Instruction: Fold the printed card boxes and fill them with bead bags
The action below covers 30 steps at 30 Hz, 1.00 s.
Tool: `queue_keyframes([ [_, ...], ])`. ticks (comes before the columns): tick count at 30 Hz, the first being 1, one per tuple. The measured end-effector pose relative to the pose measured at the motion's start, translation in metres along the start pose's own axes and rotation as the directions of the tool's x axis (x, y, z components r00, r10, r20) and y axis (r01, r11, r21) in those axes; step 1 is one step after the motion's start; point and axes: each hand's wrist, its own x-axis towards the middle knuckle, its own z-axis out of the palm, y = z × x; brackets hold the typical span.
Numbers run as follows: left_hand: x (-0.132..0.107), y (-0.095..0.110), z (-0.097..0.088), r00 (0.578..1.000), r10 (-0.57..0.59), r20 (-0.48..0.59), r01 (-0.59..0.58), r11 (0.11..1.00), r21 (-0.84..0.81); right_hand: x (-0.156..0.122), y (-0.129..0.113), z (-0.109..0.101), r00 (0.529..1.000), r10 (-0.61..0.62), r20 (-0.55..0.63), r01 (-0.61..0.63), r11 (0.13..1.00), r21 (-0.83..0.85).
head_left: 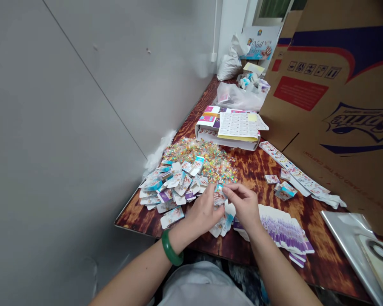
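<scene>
Okay so from where I'm standing, it's all about one small blue-and-white carton (219,195), held up just above the table's near edge. The left hand (207,212) has its fingers curled closed around the carton's side, and the right hand (242,202) has thumb and finger pinched on its upper corner, hardly any gap in either grip. I'd guess the left is the steadying one, leaving the right free for the fiddly bit at the top, though I can't tell whether the flap is open. Right under the hands there's a bunch of similar blue-and-white cartons (225,225), handy for a short reach. Off to the left is a messy heap of cartons (178,180), and touching it on the far side, a big spread of clear packets with colourful bits (210,159), so both are easy to get at, I reckon. On the right, purple-and-white cartons (277,229) lie overlapped in a fan, probably so they're quick to pick off singly. Further back on the wooden table (247,170), printed sheets (238,125) sit on an open box, and a huge brown carton (332,127) walls off the right side.
</scene>
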Motion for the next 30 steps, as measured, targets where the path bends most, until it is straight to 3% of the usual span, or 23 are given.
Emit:
queue_keyframes([
  [7,0.0,0.007,-0.006,1.0,0.004,0.01,-0.004,1.0,0.014,-0.001,-0.004,-0.001,0.999,-0.027,0.018,0.026,1.0,0.011],
  [12,0.001,0.01,-0.012,0.999,-0.035,0.003,0.035,0.99,-0.135,-0.009,0.001,-0.005,0.954,-0.277,0.112,0.293,0.943,-0.159],
  [15,0.0,0.009,-0.015,0.996,-0.084,0.005,0.084,0.977,-0.196,-0.014,0.006,-0.007,0.914,-0.329,0.235,0.378,0.903,-0.206],
  [17,-0.001,0.007,-0.016,0.996,-0.083,0.016,0.085,0.981,-0.172,-0.015,0.006,-0.009,0.926,-0.287,0.247,0.332,0.929,-0.166],
  [21,-0.002,0.004,-0.017,0.999,-0.033,0.011,0.033,0.999,-0.011,-0.011,-0.001,-0.009,0.984,-0.102,0.143,0.109,0.993,-0.04],
  [24,-0.003,0.002,-0.017,1.0,0.004,-0.005,-0.003,0.996,0.093,-0.007,-0.009,-0.009,0.991,-0.006,0.133,0.007,1.0,-0.011],
  [27,-0.003,0.003,-0.016,1.0,0.027,-0.011,-0.026,0.995,0.096,-0.005,-0.015,-0.008,0.991,-0.019,0.131,0.022,1.0,-0.02],
  [30,-0.002,0.008,-0.017,1.0,0.005,-0.019,-0.005,1.0,-0.009,-0.008,-0.018,-0.007,0.972,-0.202,0.119,0.215,0.971,-0.106],
])
